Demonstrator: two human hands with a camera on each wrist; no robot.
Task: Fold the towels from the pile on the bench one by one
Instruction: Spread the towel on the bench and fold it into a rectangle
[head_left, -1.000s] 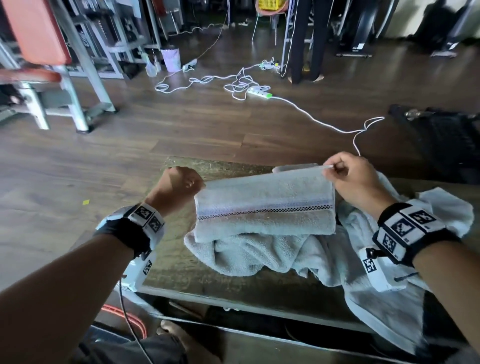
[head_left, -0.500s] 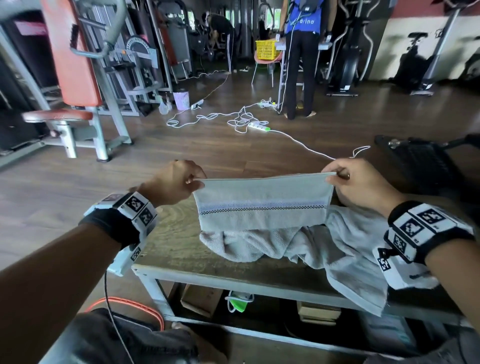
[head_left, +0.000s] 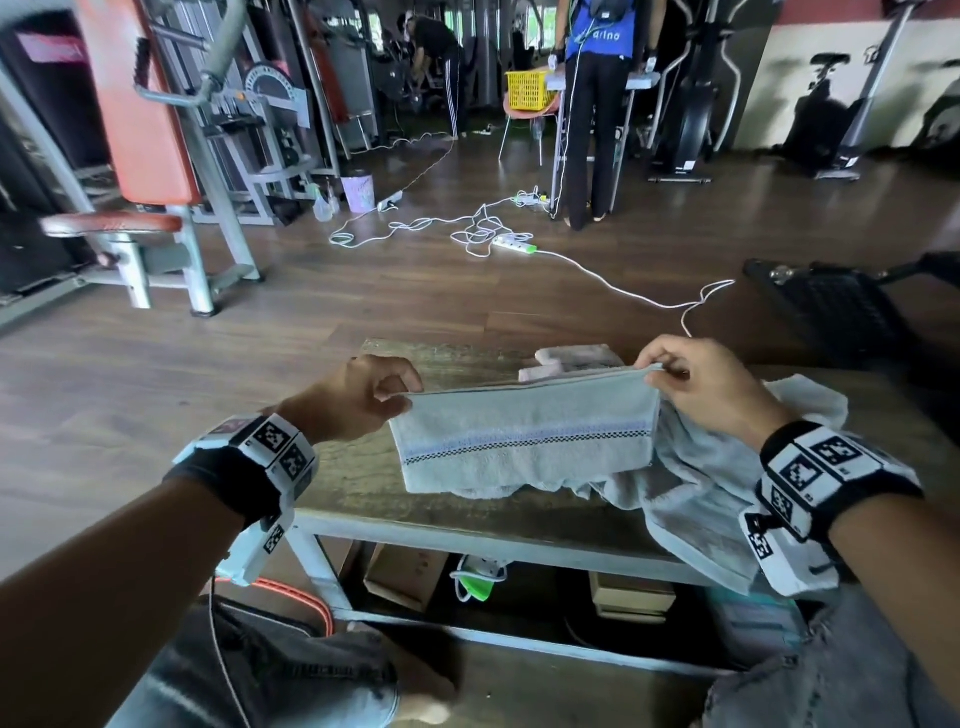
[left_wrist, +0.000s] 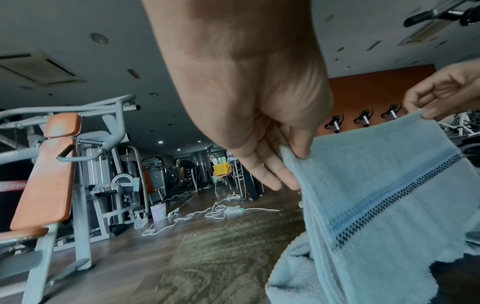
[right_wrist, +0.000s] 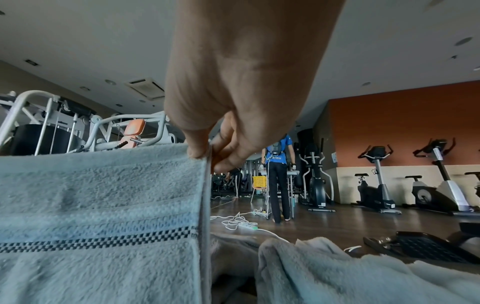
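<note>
A light grey-blue towel (head_left: 524, 441) with a dark checkered stripe hangs stretched between both hands above the wooden bench (head_left: 363, 467). My left hand (head_left: 400, 397) pinches its top left corner, seen close in the left wrist view (left_wrist: 296, 152). My right hand (head_left: 657, 371) pinches the top right corner, with thumb and fingers on the edge (right_wrist: 205, 152). The towel (left_wrist: 389, 205) is doubled over and its lower edge hangs onto the pile of loose towels (head_left: 691, 483) on the bench's right side. A folded pale towel (head_left: 571, 358) lies at the bench's far edge.
Boxes (head_left: 405, 571) sit on the shelf under the bench. White cables and a power strip (head_left: 514, 244) lie on the wood floor beyond. A person (head_left: 597, 104) stands at a table further back. An orange gym machine (head_left: 140, 130) stands to the left, a black object (head_left: 831, 306) to the right.
Both hands have lifted the doubled towel off the pile and now hold it taut in the air. The head view has tilted up, showing more of the room.
</note>
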